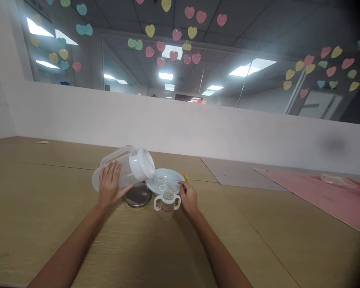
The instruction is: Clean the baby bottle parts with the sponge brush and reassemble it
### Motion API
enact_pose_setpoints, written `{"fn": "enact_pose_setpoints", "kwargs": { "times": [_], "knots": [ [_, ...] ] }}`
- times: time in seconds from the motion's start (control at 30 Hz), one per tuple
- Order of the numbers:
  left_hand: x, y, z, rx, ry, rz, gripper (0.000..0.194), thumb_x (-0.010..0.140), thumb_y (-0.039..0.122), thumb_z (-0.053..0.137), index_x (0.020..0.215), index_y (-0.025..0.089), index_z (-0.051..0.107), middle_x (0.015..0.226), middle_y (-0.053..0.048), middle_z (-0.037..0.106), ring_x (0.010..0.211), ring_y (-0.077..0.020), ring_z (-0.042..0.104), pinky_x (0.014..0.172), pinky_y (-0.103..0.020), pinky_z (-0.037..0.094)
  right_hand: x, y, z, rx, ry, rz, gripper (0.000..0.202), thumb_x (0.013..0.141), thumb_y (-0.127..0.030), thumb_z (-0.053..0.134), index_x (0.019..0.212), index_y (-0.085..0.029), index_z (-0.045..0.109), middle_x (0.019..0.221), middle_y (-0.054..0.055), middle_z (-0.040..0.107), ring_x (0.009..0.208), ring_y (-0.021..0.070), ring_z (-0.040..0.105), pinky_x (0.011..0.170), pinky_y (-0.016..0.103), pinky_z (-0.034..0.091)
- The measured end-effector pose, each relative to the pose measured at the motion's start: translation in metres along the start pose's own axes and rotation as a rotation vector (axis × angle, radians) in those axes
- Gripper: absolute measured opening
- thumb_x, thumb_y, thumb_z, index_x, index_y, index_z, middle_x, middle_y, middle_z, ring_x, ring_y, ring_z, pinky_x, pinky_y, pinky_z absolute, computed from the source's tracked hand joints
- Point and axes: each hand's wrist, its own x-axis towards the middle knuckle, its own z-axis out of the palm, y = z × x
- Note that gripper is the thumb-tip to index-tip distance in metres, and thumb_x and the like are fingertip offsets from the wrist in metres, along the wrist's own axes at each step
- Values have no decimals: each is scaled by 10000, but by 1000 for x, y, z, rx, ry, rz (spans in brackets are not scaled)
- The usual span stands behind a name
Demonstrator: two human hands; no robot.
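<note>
My left hand (pixel 109 186) is wrapped round the body of a translucent pitcher (pixel 124 170) with a white lid, tilted so that its lid points right. Under the lid lies a dark round metal dish (pixel 138 195). A small clear bottle (pixel 167 206) with two white handles and red print stands upright in front of a pale blue plate (pixel 165 176). My right hand (pixel 189 196) has its thumb and fingers pressed together at the plate's right edge, just beside the bottle; whatever is between the fingertips is too small to make out.
A yellow object (pixel 185 177) shows behind my right hand. At the right lies a pink sheet (pixel 324 196) with clear plastic on it, over a grey board (pixel 240 174). A white wall (pixel 180 126) with windows rises behind the wooden table (pixel 123 248).
</note>
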Motion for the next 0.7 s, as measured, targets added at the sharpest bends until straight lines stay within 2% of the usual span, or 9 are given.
{"fn": "enact_pose_setpoints", "kwargs": {
  "times": [0.2, 0.33, 0.47, 0.7],
  "knots": [
    [-1, 0, 1, -4, 1, 12, 931, 683, 561, 649, 1416, 139, 260, 1381, -212, 395, 1277, -374, 351, 1061, -525, 222, 0, 0, -1, 5, 4, -14, 312, 844, -254, 360, 914, -176, 654, 861, 75, 667, 785, 191, 594, 724, 309, 457],
    [0, 0, 1, -28, 4, -44, 976, 656, 575, 668, 1412, 112, 260, 1371, -233, 392, 1270, -387, 352, 1055, -532, 232, 0, 0, 0, 10, 8, -16, 306, 839, -254, 367, 896, -177, 658, 868, 76, 672, 801, 196, 599, 722, 308, 459],
    [2, 4, -2, -80, 17, -160, 1039, 616, 593, 690, 1415, 104, 242, 1366, -236, 387, 1258, -390, 362, 1051, -537, 250, 0, 1, 0, 12, 5, -18, 300, 839, -246, 369, 891, -181, 657, 889, 80, 673, 825, 199, 602, 730, 309, 459],
    [7, 11, -9, -200, 59, -484, 1098, 586, 587, 717, 1433, 121, 196, 1399, -202, 355, 1263, -375, 364, 1042, -501, 341, 0, 1, -1, 5, 12, -28, 294, 834, -245, 377, 887, -187, 660, 869, 75, 672, 800, 193, 601, 725, 307, 462]
  ]
}}
